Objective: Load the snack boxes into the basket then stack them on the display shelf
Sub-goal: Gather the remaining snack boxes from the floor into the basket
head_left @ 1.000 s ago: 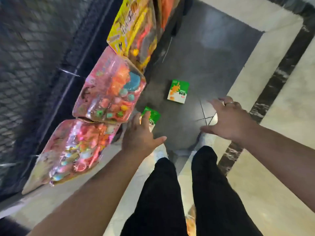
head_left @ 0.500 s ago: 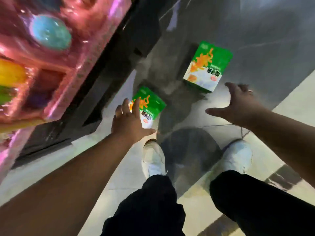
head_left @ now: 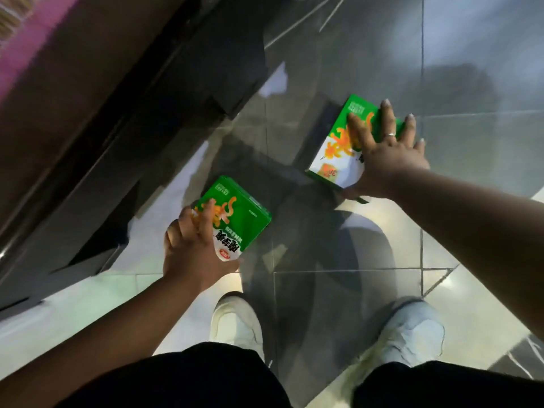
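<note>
**On the floor beside the shelf base: two boxes, one hand on each**

Count:
- Snack boxes: two, both green and white with orange print, both lying face up on the grey tiled floor (head_left: pixel 323 304), apart from each other.
- Hands: two. Shoes: two, white: left shoe (head_left: pixel 235 322), right shoe (head_left: pixel 412 334). Ring (head_left: pixel 390 134): one, on the right hand.
- No basket in view.

Positions:
- The near snack box (head_left: pixel 241 222) lies ahead of the left shoe, close to the dark shelf base (head_left: pixel 123 160) that runs along the left.
- The far snack box (head_left: pixel 338 160) lies further out and to the right, on darker tiles.
- Black trouser legs fill the bottom edge.

Grip:
- The left hand (head_left: pixel 194 245) is on the near snack box. Its fingers are bent over the box's left part and its thumb is hooked along the near white corner, so the grip is closed round that end. The fingers are motion-blurred. Cannot tell whether the box has left the floor.
- The right hand (head_left: pixel 385 154) lies flat on the far snack box, fingers straight and splayed wide across the top face, with the tips reaching the far edge. The palm covers the near right corner. The grip is spread, not closed. The thumb is hidden.
</note>
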Demonstrator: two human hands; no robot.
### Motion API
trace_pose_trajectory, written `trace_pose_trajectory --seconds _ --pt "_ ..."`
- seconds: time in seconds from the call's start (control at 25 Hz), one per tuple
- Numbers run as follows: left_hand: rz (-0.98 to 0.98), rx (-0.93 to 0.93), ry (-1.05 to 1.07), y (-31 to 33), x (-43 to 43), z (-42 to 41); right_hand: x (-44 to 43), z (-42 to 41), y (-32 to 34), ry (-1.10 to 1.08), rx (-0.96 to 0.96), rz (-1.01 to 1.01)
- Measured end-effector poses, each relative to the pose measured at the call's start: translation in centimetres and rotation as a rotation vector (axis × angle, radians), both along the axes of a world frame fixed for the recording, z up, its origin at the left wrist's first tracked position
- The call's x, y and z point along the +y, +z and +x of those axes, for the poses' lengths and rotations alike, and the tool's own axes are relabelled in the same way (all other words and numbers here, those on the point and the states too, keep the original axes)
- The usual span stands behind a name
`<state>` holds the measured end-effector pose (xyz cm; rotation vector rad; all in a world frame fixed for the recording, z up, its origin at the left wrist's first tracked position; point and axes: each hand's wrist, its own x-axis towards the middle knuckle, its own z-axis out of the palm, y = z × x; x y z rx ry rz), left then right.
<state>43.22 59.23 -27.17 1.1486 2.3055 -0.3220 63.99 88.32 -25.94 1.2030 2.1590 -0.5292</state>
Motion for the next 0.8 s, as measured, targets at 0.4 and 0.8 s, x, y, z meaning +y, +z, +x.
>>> trace_pose_trajectory --seconds 0.4,0.8 --pt "-0.004 -0.038 0.161 8.5 2.8 2.4 -7.0 3.7 7.7 0.068 -0.012 -0.043" --pt "-0.036 -0.143 0.243 34.5 -2.1 7.6 -17.8 7.2 35.5 0.049 0.012 -0.125"
